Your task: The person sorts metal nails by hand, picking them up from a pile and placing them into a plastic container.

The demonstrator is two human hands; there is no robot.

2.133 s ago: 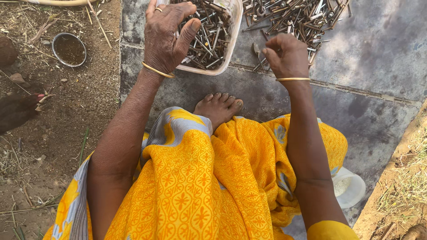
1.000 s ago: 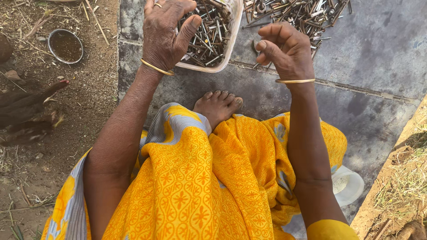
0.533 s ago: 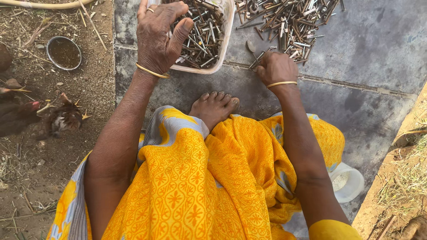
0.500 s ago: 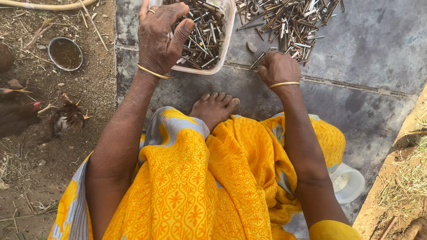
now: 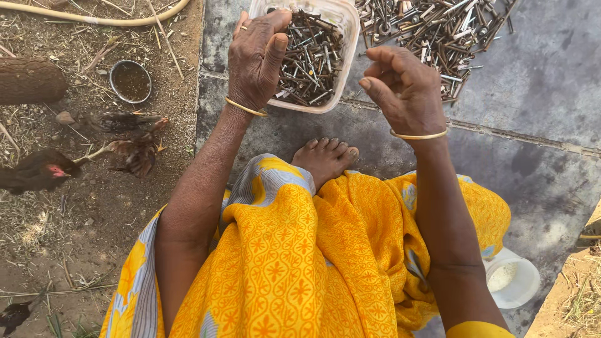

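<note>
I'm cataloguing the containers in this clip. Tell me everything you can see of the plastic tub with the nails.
The plastic tub is a translucent whitish rectangular container with rounded corners and a thin rim, lidless. It sits flat on the grey stone slab, holding a jumble of dark metal nails. The left hand rests on its near left edge. A loose pile of hardware lies beside it on the right.

A clear plastic tub (image 5: 346,47) lies on the grey stone at twelve o'clock, heaped with dark, rusty nails (image 5: 310,56) lying crosswise. At one o'clock, just beside the tub, a loose pile of nails and bolts (image 5: 438,28) spreads flat over the slab.
</note>
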